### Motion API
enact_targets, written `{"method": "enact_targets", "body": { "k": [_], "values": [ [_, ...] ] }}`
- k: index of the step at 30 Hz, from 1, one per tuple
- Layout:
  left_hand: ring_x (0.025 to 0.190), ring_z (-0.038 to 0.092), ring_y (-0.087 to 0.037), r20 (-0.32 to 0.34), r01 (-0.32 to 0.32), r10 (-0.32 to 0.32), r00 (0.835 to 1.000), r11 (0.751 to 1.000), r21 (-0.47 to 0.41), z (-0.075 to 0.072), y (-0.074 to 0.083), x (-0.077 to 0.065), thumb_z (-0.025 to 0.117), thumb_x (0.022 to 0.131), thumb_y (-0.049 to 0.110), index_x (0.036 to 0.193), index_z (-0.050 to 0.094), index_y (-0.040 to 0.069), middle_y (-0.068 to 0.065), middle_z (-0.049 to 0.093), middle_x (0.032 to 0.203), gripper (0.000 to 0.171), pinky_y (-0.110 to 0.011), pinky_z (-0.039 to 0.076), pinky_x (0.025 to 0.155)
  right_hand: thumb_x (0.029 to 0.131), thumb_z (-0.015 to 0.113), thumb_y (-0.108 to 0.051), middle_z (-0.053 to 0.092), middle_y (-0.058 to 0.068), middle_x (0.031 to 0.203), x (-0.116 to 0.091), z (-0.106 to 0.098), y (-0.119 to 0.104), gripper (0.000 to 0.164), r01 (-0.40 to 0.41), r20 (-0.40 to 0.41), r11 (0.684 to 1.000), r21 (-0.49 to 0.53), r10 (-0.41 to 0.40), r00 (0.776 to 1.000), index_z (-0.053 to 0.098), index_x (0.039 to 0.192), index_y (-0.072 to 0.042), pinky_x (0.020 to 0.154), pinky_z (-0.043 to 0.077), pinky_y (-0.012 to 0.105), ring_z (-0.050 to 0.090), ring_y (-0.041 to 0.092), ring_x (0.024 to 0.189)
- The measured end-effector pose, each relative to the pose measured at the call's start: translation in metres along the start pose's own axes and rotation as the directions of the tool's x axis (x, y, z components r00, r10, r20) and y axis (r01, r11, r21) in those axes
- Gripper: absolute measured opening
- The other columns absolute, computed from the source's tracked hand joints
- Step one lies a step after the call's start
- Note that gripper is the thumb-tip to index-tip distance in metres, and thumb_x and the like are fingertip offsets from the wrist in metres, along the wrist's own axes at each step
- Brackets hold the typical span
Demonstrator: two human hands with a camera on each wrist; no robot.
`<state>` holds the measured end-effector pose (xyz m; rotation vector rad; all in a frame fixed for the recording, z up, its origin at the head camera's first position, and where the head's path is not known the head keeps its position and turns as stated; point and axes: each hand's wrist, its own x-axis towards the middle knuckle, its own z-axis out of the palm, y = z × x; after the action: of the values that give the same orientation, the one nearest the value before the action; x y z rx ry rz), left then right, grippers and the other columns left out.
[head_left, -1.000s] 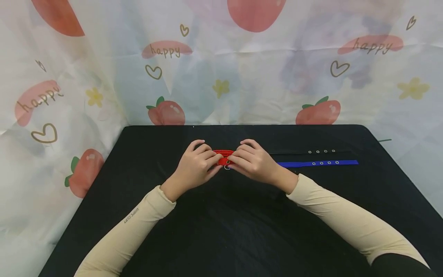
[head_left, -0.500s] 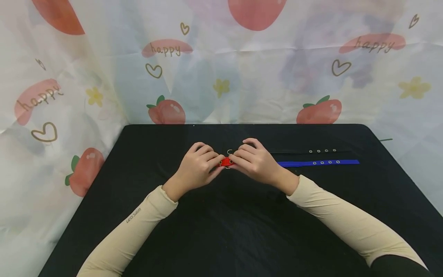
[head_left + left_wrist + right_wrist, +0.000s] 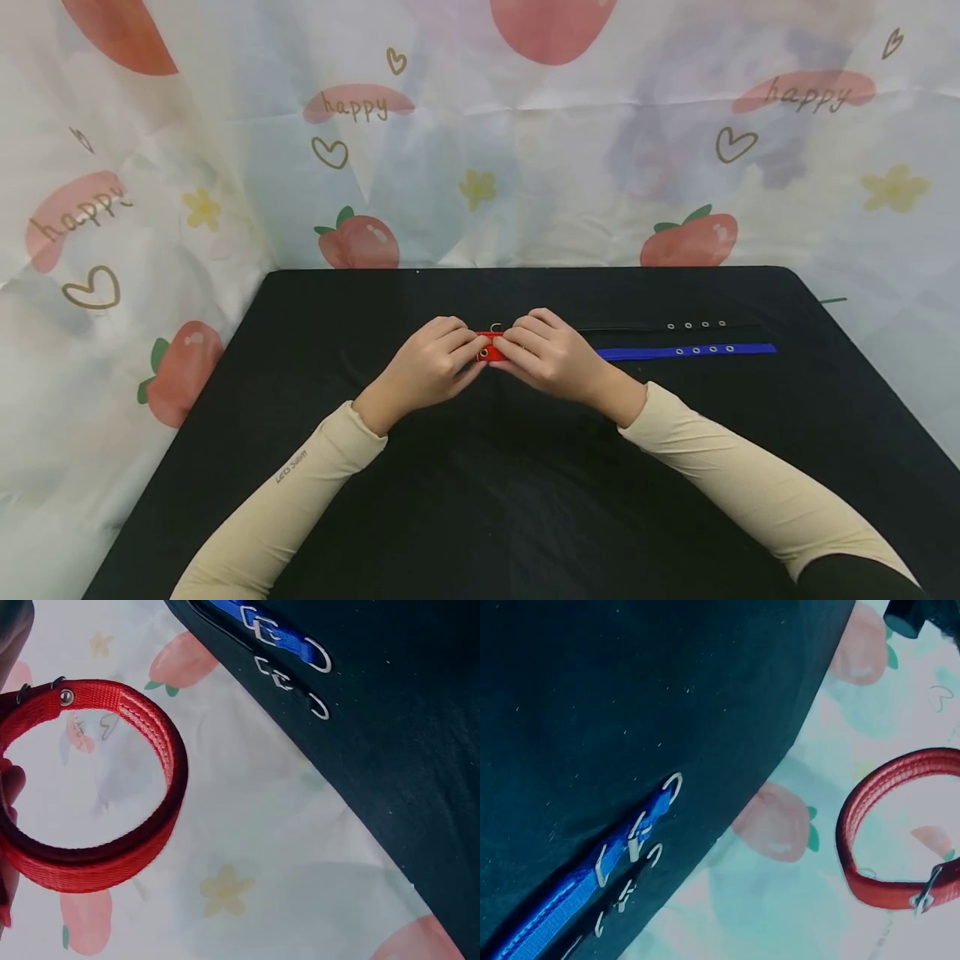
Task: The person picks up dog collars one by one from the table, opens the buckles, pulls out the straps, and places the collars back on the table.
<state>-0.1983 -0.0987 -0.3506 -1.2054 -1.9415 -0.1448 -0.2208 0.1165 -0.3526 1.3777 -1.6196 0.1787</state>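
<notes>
A red collar (image 3: pixel 491 350) is held above the table between both hands. In the left wrist view the red collar (image 3: pixel 177 765) bends round into a closed loop, with a metal eyelet and wire-like metal parts on its band. My left hand (image 3: pixel 435 357) pinches its left side with thumb and fingers; fingertips (image 3: pixel 11 784) show at that view's left edge. Opposite, my right hand (image 3: pixel 551 354) pinches the right side. The right wrist view shows the red collar (image 3: pixel 885 895) with a metal piece over an eyelet, but not the fingers. Both hands cover much of the band in the head view.
A blue collar (image 3: pixel 690 351) with several eyelets lies flat behind the right hand. Beyond it lies a thin black collar (image 3: pixel 637 329), hard to see on the black tabletop (image 3: pixel 510 483). A printed curtain (image 3: pixel 562 167) hangs behind the table.
The red collar has turned between the fingers: its metal ring shows at the far side now, and an eyelet sits nearer the left hand. Both hands stay in nearly the same place.
</notes>
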Motion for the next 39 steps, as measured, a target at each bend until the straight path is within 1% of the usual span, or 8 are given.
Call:
{"method": "enact_targets", "body": {
  "k": [4,8,11,14,19,27,34,39],
  "values": [
    [0.077,0.06,-0.018,0.013,0.028,-0.028,1.0,1.0,0.0,-0.001,-0.001,-0.004,0.078,0.075,0.02,0.092,0.073,0.005,-0.004,0.07,0.082,0.024,-0.027,0.051,0.075,0.093,0.058,-0.025,0.069,0.007,0.076,-0.004,0.0,0.003,0.028,0.027,-0.053,0.999,0.024,-0.026,0.998,0.07,0.085,-0.001,0.067,0.052,0.031,0.06,0.02,0.067],
    [0.077,0.059,-0.018,0.022,0.059,-0.058,0.998,0.998,-0.009,-0.002,-0.004,-0.01,0.08,0.074,0.019,0.095,0.073,0.005,-0.005,0.071,0.084,0.026,-0.027,0.052,0.076,0.093,0.059,-0.024,0.069,0.007,0.075,-0.011,-0.002,0.007,0.028,0.016,-0.112,0.995,0.094,-0.005,0.994,0.07,0.084,0.0,0.065,0.052,0.032,0.059,0.02,0.065],
    [0.077,0.059,-0.018,0.025,0.054,-0.054,0.998,0.999,-0.005,-0.002,-0.005,-0.011,0.079,0.074,0.017,0.094,0.073,0.004,-0.005,0.071,0.083,0.025,-0.027,0.052,0.077,0.093,0.058,-0.026,0.07,0.008,0.076,-0.013,-0.002,0.008,0.03,-0.017,-0.089,0.993,0.115,0.027,0.996,0.071,0.086,0.0,0.067,0.051,0.033,0.059,0.02,0.067],
    [0.077,0.059,-0.019,0.027,0.022,-0.023,0.999,1.0,0.011,0.0,-0.006,-0.01,0.079,0.074,0.018,0.094,0.073,0.004,-0.006,0.071,0.083,0.025,-0.027,0.052,0.077,0.094,0.057,-0.031,0.071,0.007,0.078,-0.011,-0.002,0.006,0.033,-0.032,-0.037,0.997,0.077,0.035,0.999,0.072,0.09,-0.002,0.07,0.051,0.035,0.061,0.021,0.07],
    [0.078,0.061,-0.019,0.038,-0.017,0.015,0.999,0.999,0.048,0.003,-0.005,-0.008,0.079,0.074,0.021,0.095,0.073,0.004,-0.006,0.072,0.084,0.027,-0.027,0.053,0.079,0.094,0.056,-0.034,0.071,0.004,0.077,-0.007,0.0,0.004,0.034,0.026,0.001,1.0,0.01,-0.026,1.0,0.073,0.092,-0.005,0.072,0.05,0.034,0.062,0.019,0.071],
    [0.078,0.061,-0.018,0.056,-0.005,0.002,0.998,0.998,0.059,0.002,-0.006,-0.011,0.08,0.074,0.025,0.099,0.074,0.005,-0.005,0.073,0.087,0.032,-0.027,0.053,0.079,0.095,0.054,-0.029,0.07,0.006,0.073,-0.015,-0.005,0.006,0.033,0.036,-0.023,0.994,0.107,-0.034,0.999,0.072,0.083,-0.004,0.07,0.051,0.035,0.061,0.02,0.068],
    [0.08,0.063,-0.019,0.009,-0.01,0.01,1.0,0.999,0.043,0.004,-0.004,-0.006,0.08,0.074,0.022,0.097,0.074,0.005,-0.005,0.073,0.086,0.03,-0.028,0.053,0.08,0.093,0.057,-0.033,0.07,0.005,0.074,-0.006,-0.009,0.001,0.034,-0.026,-0.011,0.991,0.134,0.028,1.0,0.073,0.094,-0.003,0.076,0.05,0.038,0.063,0.02,0.071],
    [0.081,0.063,-0.019,-0.025,-0.013,0.013,1.0,1.0,0.01,0.004,-0.001,-0.004,0.081,0.073,0.019,0.097,0.074,0.005,-0.005,0.073,0.086,0.029,-0.029,0.053,0.08,0.088,0.064,-0.036,0.07,0.005,0.078,-0.003,-0.008,-0.002,0.036,-0.046,0.0,0.986,0.163,0.047,0.999,0.071,0.101,-0.003,0.078,0.05,0.04,0.062,0.02,0.074]
  ]
}}
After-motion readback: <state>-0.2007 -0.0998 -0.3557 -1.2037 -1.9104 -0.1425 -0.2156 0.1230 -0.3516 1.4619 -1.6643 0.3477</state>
